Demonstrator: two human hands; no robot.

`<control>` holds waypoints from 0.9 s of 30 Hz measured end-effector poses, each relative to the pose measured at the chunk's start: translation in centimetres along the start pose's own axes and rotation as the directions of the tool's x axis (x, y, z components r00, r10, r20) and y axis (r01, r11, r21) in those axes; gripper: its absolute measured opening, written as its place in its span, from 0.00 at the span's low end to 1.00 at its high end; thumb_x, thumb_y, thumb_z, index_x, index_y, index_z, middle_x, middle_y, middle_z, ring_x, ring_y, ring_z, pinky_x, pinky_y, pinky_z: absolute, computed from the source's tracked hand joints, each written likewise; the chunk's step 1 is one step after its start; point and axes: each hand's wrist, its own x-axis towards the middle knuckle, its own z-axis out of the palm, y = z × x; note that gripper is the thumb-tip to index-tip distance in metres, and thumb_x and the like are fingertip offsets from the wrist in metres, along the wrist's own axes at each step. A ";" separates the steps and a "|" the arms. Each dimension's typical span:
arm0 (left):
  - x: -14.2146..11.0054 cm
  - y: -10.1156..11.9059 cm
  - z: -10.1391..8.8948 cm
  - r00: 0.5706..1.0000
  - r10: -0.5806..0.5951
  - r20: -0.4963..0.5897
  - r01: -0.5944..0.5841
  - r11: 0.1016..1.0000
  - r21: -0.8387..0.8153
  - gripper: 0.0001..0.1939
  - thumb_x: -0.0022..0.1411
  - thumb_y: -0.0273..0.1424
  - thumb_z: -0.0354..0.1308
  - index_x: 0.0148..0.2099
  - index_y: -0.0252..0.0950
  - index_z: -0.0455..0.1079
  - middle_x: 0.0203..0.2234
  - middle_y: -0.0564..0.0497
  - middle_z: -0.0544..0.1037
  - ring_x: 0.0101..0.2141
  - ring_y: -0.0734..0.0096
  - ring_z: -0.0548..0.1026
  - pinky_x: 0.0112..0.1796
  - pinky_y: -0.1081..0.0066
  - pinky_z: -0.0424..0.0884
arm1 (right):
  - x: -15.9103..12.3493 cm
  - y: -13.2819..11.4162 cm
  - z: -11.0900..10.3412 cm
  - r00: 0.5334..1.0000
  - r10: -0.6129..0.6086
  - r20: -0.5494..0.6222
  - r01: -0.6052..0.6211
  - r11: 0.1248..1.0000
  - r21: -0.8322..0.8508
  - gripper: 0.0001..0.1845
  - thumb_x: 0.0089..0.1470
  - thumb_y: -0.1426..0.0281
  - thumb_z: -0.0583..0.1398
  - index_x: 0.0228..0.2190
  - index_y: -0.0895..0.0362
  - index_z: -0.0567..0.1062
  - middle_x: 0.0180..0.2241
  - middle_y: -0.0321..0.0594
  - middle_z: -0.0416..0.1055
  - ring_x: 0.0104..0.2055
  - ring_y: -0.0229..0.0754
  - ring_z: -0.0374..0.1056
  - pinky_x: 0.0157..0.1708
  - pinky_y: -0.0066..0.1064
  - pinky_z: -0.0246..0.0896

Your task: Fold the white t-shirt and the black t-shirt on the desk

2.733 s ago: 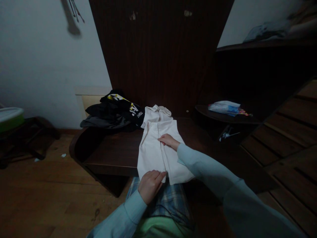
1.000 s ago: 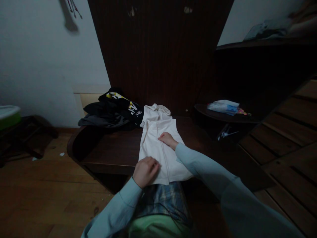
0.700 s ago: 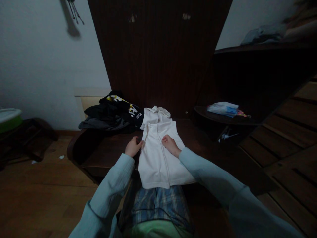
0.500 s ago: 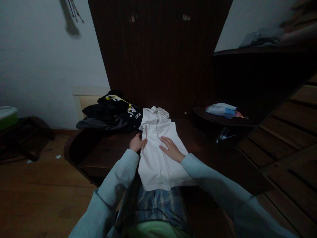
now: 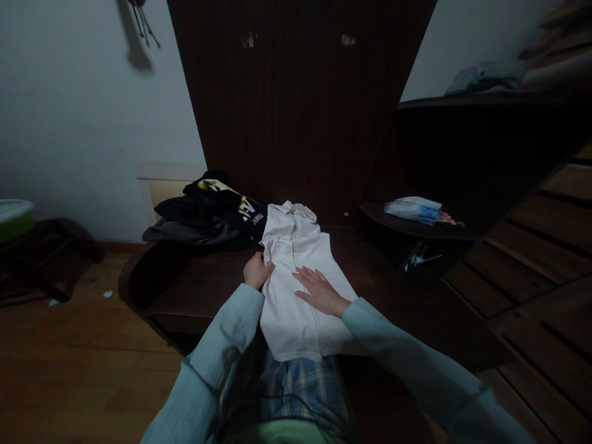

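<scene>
A white shirt [image 5: 296, 333] lies lengthwise on the dark wooden bench, folded narrow, its far end bunched. My left hand [image 5: 257, 270] holds the shirt's left edge, thumb on top and the other fingers partly hidden at the side. Flat on the middle of the cloth rests my right hand [image 5: 320, 292], fingers stretched out. The shirt's near end hangs close to my plaid clothing. A heap of dark clothes [image 5: 203, 213] with white and yellow print touches the far left side of the shirt.
The dark bench [image 5: 185, 290] has a raised, curved left end. To the right, a low shelf [image 5: 374, 216] carries a blue-and-white packet [image 5: 414, 208]. A tall dark panel [image 5: 300, 123] stands behind. At far left, a green tub [image 5: 16, 219] sits on a stool.
My right hand has slid slightly down toward me over the shirt, fingers still flat. My left hand stays at the left edge. The view has shifted a little.
</scene>
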 end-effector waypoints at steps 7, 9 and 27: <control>2.6 -2.6 0.9 0.989 -0.130 -0.063 0.084 0.871 -0.483 0.12 0.50 0.28 0.48 0.37 0.31 0.68 0.26 0.49 0.75 0.28 0.71 0.72 0.29 0.75 0.64 | 0.1 0.2 0.2 1.000 -0.003 -0.006 0.003 1.000 0.007 0.28 0.56 0.56 0.44 0.56 0.53 0.54 0.59 0.42 0.47 0.61 0.44 0.40 0.57 0.43 0.34; 3.0 -3.2 1.1 0.984 -0.158 -0.081 0.089 0.834 -0.544 0.14 0.52 0.28 0.46 0.41 0.30 0.65 0.26 0.50 0.74 0.26 0.74 0.71 0.28 0.76 0.65 | 0.0 0.2 0.2 1.000 0.001 -0.015 -0.001 1.000 0.009 0.28 0.56 0.56 0.44 0.56 0.53 0.54 0.59 0.41 0.49 0.60 0.44 0.41 0.56 0.43 0.34; 2.1 -3.4 1.4 0.997 0.056 0.055 0.000 0.706 -0.709 0.14 0.48 0.41 0.51 0.29 0.33 0.64 0.25 0.52 0.72 0.29 0.72 0.69 0.33 0.72 0.65 | 0.1 0.0 0.2 0.999 0.010 -0.034 -0.009 1.000 0.018 0.29 0.55 0.57 0.46 0.56 0.55 0.53 0.58 0.42 0.50 0.60 0.44 0.43 0.57 0.41 0.35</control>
